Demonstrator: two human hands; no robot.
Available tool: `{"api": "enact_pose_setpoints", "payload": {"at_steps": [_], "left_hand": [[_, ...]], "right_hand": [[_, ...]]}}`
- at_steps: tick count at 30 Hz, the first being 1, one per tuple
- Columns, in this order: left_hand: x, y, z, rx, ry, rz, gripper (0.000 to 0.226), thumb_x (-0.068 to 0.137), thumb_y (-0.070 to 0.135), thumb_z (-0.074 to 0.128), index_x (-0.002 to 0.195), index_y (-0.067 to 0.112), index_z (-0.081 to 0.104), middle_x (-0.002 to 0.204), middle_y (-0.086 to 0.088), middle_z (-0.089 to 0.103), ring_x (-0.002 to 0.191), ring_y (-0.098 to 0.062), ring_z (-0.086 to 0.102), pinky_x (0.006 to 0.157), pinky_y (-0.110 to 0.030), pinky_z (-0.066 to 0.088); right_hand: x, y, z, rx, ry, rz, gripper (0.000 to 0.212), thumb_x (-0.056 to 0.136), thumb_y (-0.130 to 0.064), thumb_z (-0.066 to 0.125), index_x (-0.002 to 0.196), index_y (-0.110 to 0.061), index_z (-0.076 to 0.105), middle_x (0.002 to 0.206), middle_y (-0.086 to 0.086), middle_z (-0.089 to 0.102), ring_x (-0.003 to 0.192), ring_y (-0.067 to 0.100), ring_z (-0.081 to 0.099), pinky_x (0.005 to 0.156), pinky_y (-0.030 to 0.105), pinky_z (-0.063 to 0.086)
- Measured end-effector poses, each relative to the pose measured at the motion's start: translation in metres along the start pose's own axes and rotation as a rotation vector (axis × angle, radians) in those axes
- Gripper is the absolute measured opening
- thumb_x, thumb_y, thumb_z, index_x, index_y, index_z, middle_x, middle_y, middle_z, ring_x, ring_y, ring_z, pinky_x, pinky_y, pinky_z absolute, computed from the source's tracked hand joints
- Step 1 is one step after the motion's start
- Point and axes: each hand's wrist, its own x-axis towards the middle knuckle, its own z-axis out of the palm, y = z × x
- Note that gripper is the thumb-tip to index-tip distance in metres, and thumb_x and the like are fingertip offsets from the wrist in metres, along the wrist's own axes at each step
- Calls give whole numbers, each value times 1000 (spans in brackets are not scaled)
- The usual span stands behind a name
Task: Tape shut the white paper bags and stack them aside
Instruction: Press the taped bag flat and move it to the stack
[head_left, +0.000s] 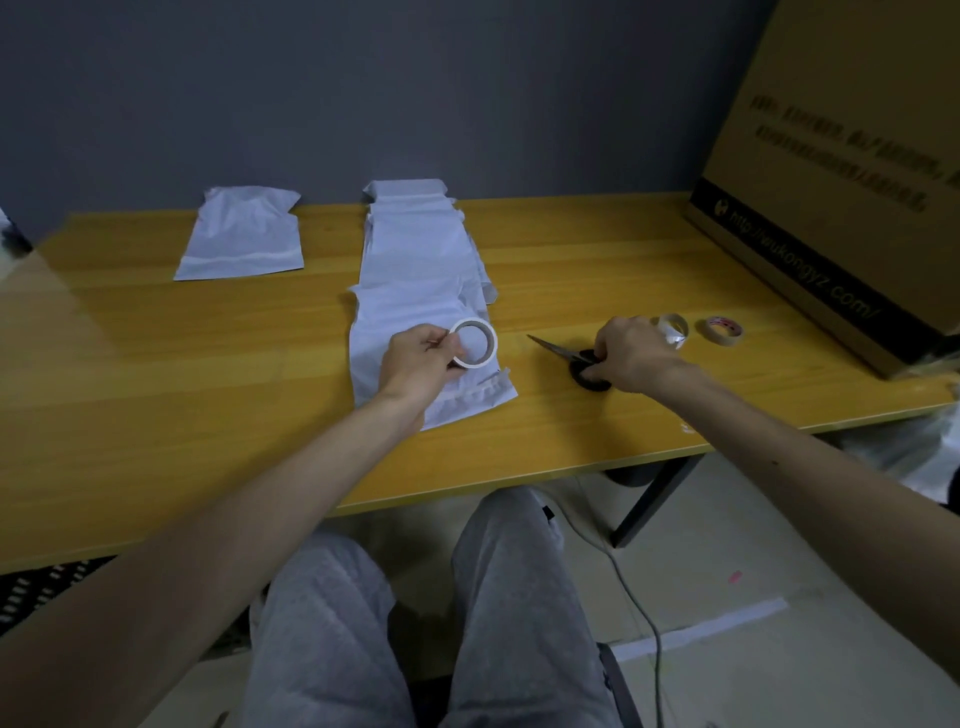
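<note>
White paper bags (415, 244) lie overlapped up the middle of the tabletop (156, 364). Your left hand (415, 364) pinches a tape roll (474, 344) above the nearest one; your right hand (631, 358) grips scissors (556, 351) just beside it, apparently by the handles. One separate bag (241, 239) lies far left.

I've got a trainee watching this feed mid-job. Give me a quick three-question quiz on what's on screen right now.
1. True or false: the left hand holds the white tape roll over the overlapping white bags.
2. Multiple choice: the right hand grips A) a marker, B) the scissors, C) a stapler.
3. Fill in: apart from the held roll, ___ more rolls lie on the table to the right of the scissors.

Key: 1 true. 2 B. 3 two: a clear roll and a beige roll.
</note>
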Motion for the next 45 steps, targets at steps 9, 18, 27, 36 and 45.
{"api": "enact_pose_setpoints", "payload": {"at_steps": [9,18,27,36,45], "left_hand": [[9,19,26,16,-165,37,16,94,7,58,99,-6,67,95,-18,67,81,-24,69,71,-29,60],[28,1,15,506,-459,204,30,102,13,43,129,10,56,122,1,64,116,-4,50,100,-19,37],[43,13,2,744,-729,409,42,89,-11,48,128,1,57,113,-9,64,101,-4,57,86,-7,42],[47,28,6,850,-888,502,48,82,-13,53,124,8,62,107,-4,66,94,12,54,85,-11,42],[51,35,8,981,-973,367,49,87,-3,51,129,22,57,104,6,63,112,-16,44,96,-35,40]], "right_hand": [[-12,-36,5,903,30,-193,19,90,-27,67,102,-12,67,88,6,69,77,18,66,73,33,55],[-4,-26,23,1010,60,125,16,81,-8,74,88,5,68,64,15,67,52,21,63,64,33,58],[-8,-27,23,374,292,-17,36,93,-31,60,82,3,67,77,19,66,75,35,61,65,41,52],[-47,-55,35,654,65,-29,38,85,-39,67,75,-2,72,57,13,63,45,22,58,47,30,46],[-40,-55,38,852,-77,101,5,79,-11,74,83,-13,73,58,-2,54,55,12,48,52,24,36]]}}
